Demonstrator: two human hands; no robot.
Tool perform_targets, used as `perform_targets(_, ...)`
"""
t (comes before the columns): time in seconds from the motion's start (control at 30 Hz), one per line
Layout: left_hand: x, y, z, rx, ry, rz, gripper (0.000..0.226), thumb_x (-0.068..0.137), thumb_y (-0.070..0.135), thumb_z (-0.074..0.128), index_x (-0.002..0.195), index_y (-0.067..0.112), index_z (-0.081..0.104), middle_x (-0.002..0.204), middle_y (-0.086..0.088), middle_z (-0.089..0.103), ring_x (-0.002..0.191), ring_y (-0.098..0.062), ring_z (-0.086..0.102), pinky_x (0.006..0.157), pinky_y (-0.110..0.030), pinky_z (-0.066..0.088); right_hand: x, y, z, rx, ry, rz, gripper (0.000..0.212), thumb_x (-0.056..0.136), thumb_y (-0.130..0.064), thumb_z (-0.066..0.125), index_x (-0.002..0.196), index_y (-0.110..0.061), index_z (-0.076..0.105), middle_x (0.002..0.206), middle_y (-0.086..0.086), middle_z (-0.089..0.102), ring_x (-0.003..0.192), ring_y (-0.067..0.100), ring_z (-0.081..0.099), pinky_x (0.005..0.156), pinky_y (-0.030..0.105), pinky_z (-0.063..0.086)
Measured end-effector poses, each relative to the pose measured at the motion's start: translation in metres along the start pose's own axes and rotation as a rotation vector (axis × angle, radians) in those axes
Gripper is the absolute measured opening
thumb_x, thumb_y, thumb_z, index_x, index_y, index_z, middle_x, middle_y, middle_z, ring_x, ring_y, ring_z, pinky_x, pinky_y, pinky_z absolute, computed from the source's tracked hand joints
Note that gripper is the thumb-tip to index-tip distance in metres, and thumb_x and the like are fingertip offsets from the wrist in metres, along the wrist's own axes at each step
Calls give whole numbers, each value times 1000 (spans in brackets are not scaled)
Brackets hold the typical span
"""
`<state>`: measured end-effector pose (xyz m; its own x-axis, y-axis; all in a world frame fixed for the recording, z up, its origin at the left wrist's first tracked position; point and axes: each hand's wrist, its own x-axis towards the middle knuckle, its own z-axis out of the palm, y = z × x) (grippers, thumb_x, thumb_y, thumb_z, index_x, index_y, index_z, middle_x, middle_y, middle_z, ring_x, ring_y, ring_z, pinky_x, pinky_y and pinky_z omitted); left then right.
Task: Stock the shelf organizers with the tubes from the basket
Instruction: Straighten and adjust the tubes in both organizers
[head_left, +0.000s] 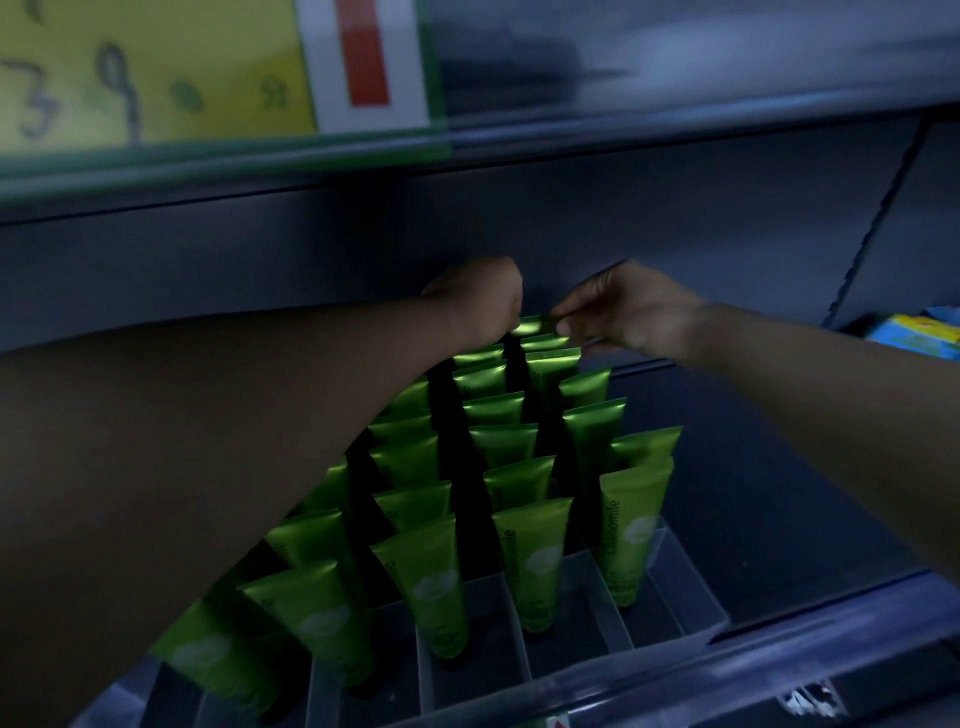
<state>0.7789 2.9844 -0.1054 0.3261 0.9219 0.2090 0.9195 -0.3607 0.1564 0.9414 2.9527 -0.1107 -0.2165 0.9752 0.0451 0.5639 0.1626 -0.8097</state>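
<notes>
Several rows of green tubes (532, 561) stand upright in clear shelf organizers (685, 582) on a dark shelf. Both my arms reach deep to the back of the shelf. My left hand (480, 299) is curled over the top of the rearmost tubes in a middle row. My right hand (628, 312) pinches the crimped end of a green tube (537, 326) at the very back. The basket is out of view.
The upper shelf's edge carries a yellow price tag (156, 73) with a red and white label. Colourful boxes (919, 332) sit on the shelf at the far right. The rightmost organizer lane holds few tubes. The shelf's front rail (779, 660) runs below.
</notes>
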Motion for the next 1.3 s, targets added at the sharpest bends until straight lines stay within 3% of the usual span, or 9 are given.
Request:
perform_targets(0.17,-7,2,-9,-58,49,51,21,83,7,58,99,11,70,107,-8,69,101,-24,63,89,-30,49,-5,-6,-10,-36,34,-68,25,86,-7,64,112,-5,64,95,10,62,88,15,55,87,37,51)
perform_targets(0.3,-16,13,-17,-107,94,115,29,80,-1,51,98,9,70,102,-8,70,98,-22,63,82,-22,45,-14,-8,-14,-66,51,-132,24,85,-7,65,109,-4,65,89,8,61,82,15,53,84,39,52)
perform_targets(0.37,-22,20,-19,-134,97,159,27,79,-2,52,96,8,70,97,-8,71,94,-21,64,78,-22,45,-21,-8,-15,-88,44,-150,22,84,-8,66,106,-4,66,80,4,62,77,10,54,80,32,53)
perform_targets(0.43,-25,25,-20,-157,69,191,24,79,-2,53,95,6,70,94,-9,71,91,-21,65,78,-24,48,-25,-5,-14,-119,34,-155,20,84,-10,68,103,-6,69,77,1,63,73,7,55,74,23,51)
perform_targets(0.57,-30,33,-18,-159,-40,214,19,78,0,63,96,3,70,94,-13,71,91,-23,66,81,-31,51,-36,1,-11,-152,-17,-107,14,82,-11,70,96,-8,70,77,1,64,74,11,57,78,28,52)
perform_targets(0.77,-31,34,-10,-41,-112,206,27,75,7,73,102,5,69,100,-9,71,93,-20,65,79,-25,48,-40,9,-7,-173,-73,-46,11,80,-8,71,91,-9,71,75,5,66,69,15,60,72,26,56)
perform_targets(0.9,-31,32,-5,-9,-99,195,26,76,6,72,101,6,69,100,-8,71,92,-19,64,75,-23,45,-40,12,-1,-146,-58,-28,9,80,-5,71,89,-7,71,67,0,63,60,10,59,57,12,54)
perform_targets(1.03,-31,32,-4,6,-73,193,20,75,7,73,95,8,71,93,-8,72,86,-20,65,72,-26,47,-40,10,0,-88,-37,-14,6,78,-4,72,83,-7,72,63,-1,63,54,3,57,51,10,49)
perform_targets(1.3,-31,33,-3,35,-33,192,10,73,9,73,83,11,71,72,-2,64,74,-17,61,62,-24,40,-41,6,5,-101,-32,-23,8,78,-9,74,76,-16,71,68,4,65,60,8,57,57,15,53)
